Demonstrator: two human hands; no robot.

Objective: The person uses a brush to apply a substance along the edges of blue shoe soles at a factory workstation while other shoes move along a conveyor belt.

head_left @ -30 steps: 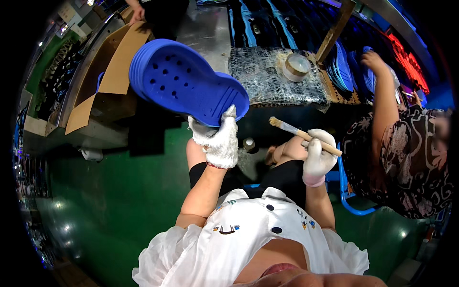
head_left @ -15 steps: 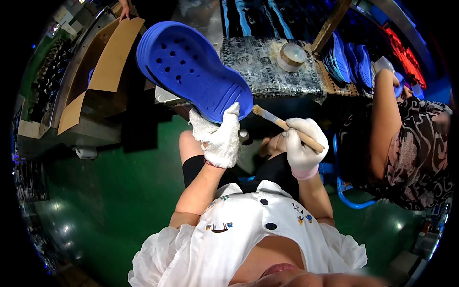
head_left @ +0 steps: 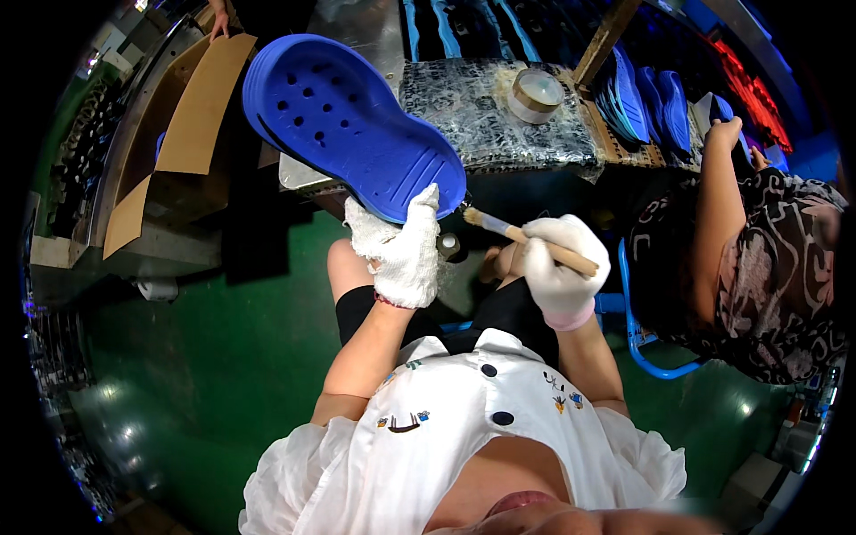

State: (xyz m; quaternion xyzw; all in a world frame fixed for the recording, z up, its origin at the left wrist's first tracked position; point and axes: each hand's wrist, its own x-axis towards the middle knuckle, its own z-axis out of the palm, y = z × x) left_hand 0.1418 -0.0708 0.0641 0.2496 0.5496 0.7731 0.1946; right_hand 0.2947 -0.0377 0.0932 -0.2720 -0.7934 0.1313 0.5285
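Observation:
My left hand [head_left: 407, 254], in a white knit glove, grips the near, narrow end of a large blue foam clog [head_left: 343, 125], its thumb lying on top. The clog is tilted, with its wide holed end pointing up and to the left. In my white-gloved right hand [head_left: 562, 267] is a wooden-handled paintbrush [head_left: 532, 242], held between thumb and fingers. Its bristles point left, right by the clog's near edge; whether they touch it I cannot tell.
A round pale tub or tape roll [head_left: 537, 96] sits on the plastic-wrapped table [head_left: 473, 107]. Several blue shoe pieces [head_left: 631, 98] stand at right, near a seated person [head_left: 740, 259]. At left is an open cardboard box [head_left: 201, 116], another person's hand [head_left: 219, 25] on its flap.
The clog has shifted slightly left and up in the view. The brush and my right hand have moved slightly left. The neighbour's hand at right has moved slightly.

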